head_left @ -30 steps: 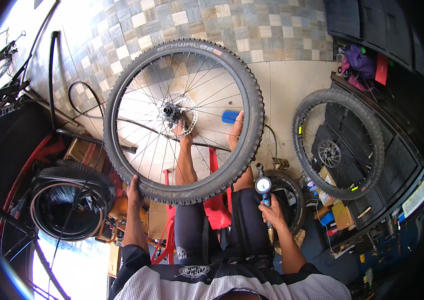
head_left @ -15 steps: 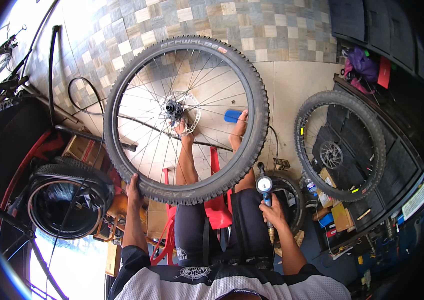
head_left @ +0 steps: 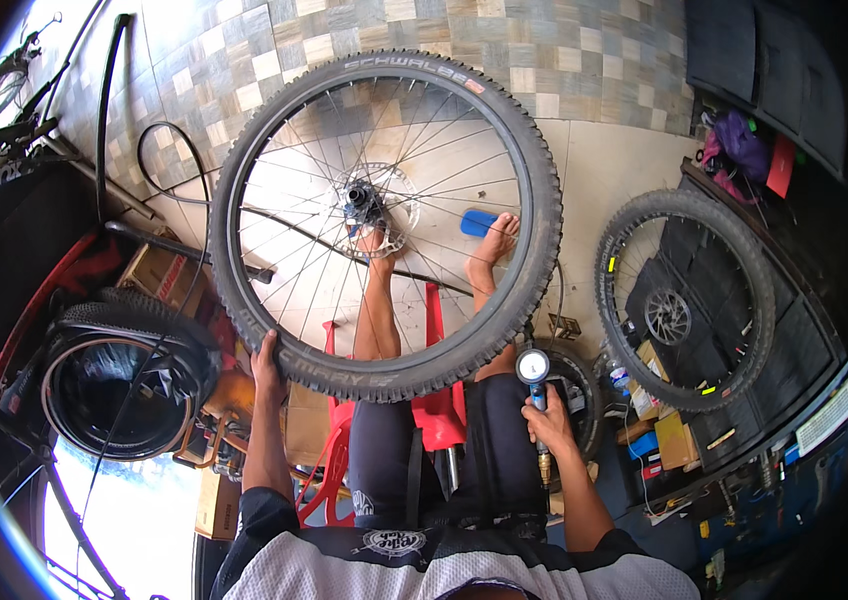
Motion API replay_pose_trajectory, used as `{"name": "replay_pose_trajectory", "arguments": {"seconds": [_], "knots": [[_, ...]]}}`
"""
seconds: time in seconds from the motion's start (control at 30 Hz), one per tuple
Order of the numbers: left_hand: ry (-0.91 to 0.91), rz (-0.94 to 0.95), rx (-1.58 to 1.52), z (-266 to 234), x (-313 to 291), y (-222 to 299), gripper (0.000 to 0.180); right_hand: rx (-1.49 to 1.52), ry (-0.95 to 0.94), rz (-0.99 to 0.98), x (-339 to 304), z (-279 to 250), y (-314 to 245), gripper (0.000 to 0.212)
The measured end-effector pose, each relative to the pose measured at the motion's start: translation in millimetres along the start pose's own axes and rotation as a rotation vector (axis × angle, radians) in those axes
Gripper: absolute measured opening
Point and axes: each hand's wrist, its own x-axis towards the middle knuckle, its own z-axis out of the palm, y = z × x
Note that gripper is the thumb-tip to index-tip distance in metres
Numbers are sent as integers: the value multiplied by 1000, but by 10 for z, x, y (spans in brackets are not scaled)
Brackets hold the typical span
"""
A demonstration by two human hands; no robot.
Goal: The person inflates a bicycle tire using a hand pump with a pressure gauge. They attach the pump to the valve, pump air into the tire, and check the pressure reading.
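Bicycle wheel (head_left: 359,197) is up in front of the person, over the shins and bare feet, knobbly tyre, disc rotor at the hub. Lower edge near the knees; can't tell from here if it touches. Left hand (head_left: 264,368): fingers grasping the tyre at its lower left, thumb on the near side, other fingertips partly hidden. Right hand (head_left: 550,424): fingers wrapped round the handle of an inflator with a round dial gauge (head_left: 533,367), dial end just beside the tyre, brass fitting at the other end. Red plastic chair (head_left: 441,422) between the legs. Second wheel (head_left: 667,317) off to the right, stacked tyres (head_left: 64,385) at left, black hose (head_left: 151,180) on the tiled floor (head_left: 614,170).
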Motion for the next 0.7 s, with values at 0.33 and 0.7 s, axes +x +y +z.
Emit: {"name": "replay_pose_trajectory", "arguments": {"seconds": [0.33,0.7], "knots": [[0,17,-6,-29,30,-17,44,-21,13,-9,26,53,-103,53],[13,15,8,-67,64,-13,50,-61,10,-47,50,74,-211,48]]}}
